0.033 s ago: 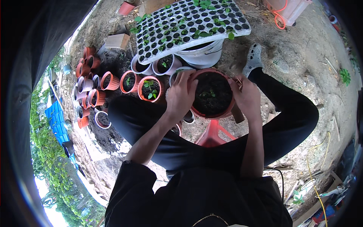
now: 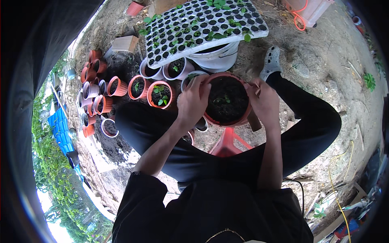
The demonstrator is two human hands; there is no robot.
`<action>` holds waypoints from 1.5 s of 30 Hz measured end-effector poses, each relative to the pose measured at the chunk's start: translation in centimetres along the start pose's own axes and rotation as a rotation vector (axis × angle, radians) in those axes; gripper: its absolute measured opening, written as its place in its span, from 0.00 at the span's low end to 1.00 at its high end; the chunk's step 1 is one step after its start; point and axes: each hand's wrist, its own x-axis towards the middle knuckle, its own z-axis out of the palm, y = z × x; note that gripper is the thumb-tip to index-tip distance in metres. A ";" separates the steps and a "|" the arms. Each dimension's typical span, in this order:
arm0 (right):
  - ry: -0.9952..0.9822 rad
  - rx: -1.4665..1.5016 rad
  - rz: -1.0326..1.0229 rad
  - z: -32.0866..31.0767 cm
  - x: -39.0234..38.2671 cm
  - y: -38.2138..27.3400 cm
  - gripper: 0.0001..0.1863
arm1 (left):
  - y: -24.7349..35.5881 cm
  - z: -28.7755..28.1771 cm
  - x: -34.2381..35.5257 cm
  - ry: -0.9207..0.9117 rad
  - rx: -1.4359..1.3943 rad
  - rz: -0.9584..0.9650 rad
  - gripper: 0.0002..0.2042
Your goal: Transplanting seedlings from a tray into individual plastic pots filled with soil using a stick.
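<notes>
Between my hands is a reddish-brown plastic flower pot (image 2: 244, 118) filled with dark soil, a small green seedling (image 2: 222, 99) in its middle. My left hand (image 2: 192, 99) grips the pot's left side, thumb at the rim. My right hand (image 2: 262, 97) is closed on the right rim. Below my right fingers a brown, flat-ended piece (image 2: 254, 121) sticks out along the pot; its kind and whether the hand holds it are hidden. The pot is held upright above a red plastic stool (image 2: 227, 145), between my bent knees.
A white seedling tray (image 2: 206, 34) rests tilted on a large white bucket (image 2: 216, 60) ahead. Several potted seedlings, one in an orange pot (image 2: 160, 95), and stacked pots (image 2: 104, 104) stand at left. A wooden block (image 2: 125, 43) lies beyond them. A yellow cord (image 2: 334, 186) runs along the right.
</notes>
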 end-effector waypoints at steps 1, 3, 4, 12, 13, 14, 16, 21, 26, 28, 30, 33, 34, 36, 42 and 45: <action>0.139 0.047 -0.085 0.0 0.1 -0.2 0.13 | -0.2 0.2 0.1 0.035 0.009 -0.032 0.11; 0.272 0.087 -0.171 -0.6 0.0 -0.5 0.13 | -0.6 0.2 0.1 0.031 -0.004 -0.060 0.12; 0.414 0.273 -0.231 -1.2 -0.1 -0.9 0.14 | -0.7 0.0 0.2 0.029 -0.011 -0.084 0.12; 0.915 0.359 -0.742 -4.6 -1.7 -0.9 0.26 | -0.9 -0.1 0.4 0.022 -0.064 -0.070 0.13; 0.751 0.520 -0.762 -4.6 -2.4 -1.2 0.27 | -1.0 -0.2 0.4 0.034 -0.069 -0.081 0.13; 0.581 0.676 -0.773 -4.6 -2.6 -1.7 0.27 | -1.0 -0.2 0.4 0.032 -0.066 -0.082 0.12; 0.601 0.626 -0.762 -3.9 -3.3 -2.7 0.27 | -0.8 0.1 0.5 0.037 -0.074 -0.085 0.12; 0.309 0.398 -1.018 -1.7 -5.6 -3.5 0.28 | -1.0 0.1 0.4 0.065 -0.089 -0.078 0.12; 0.165 0.276 -1.108 0.8 -5.7 -4.5 0.25 | -0.3 0.1 0.2 0.081 -0.083 -0.090 0.13; 0.094 0.234 -1.110 1.3 -5.7 -4.2 0.21 | 0.1 -0.2 0.1 0.083 -0.079 -0.105 0.13; 0.073 0.208 -1.114 1.9 -5.7 -3.9 0.20 | 0.3 -0.4 0.0 0.066 -0.093 -0.100 0.13; 0.138 0.205 -1.100 2.8 -5.5 -3.6 0.27 | -0.3 -0.1 0.1 0.093 -0.086 -0.060 0.12; 0.149 0.200 -1.104 2.9 -5.6 -3.6 0.27 | -0.3 -0.1 0.0 0.097 -0.088 -0.066 0.12; 0.153 0.196 -1.110 3.0 -5.6 -3.7 0.27 | -0.3 -0.3 0.0 0.047 -0.108 -0.106 0.14; 0.129 0.196 -1.089 3.3 -5.5 -3.8 0.27 | -0.1 -0.6 0.0 0.043 -0.115 -0.103 0.14; 0.112 0.199 -1.084 3.4 -5.4 -3.8 0.27 | 0.1 -0.6 0.0 0.045 -0.122 -0.104 0.14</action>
